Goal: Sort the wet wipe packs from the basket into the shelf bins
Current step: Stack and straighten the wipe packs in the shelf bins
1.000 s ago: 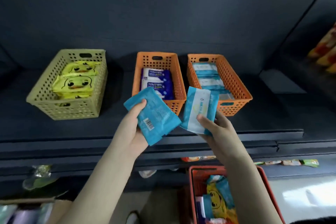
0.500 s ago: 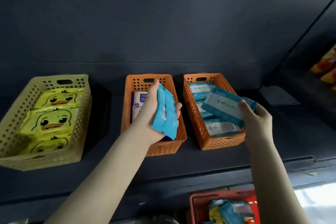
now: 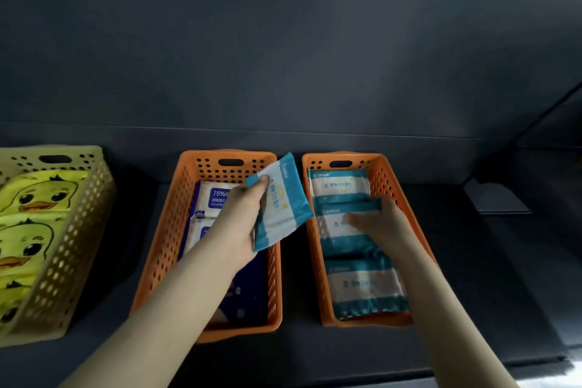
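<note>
Likely a shop: a dark grey shelf (image 3: 488, 277) carries a yellow bin (image 3: 85, 230), a middle orange bin (image 3: 167, 246) and a right orange bin (image 3: 368, 162). Each holds wet wipe packs (image 3: 365, 287) of a single design.

We saw a dark back panel (image 3: 283, 41) rising behind the shelf (image 3: 472, 277), a flat grey plate (image 3: 497, 198) lying at the shelf's right end, and bright floor (image 3: 548, 379) below its front edge.
</note>
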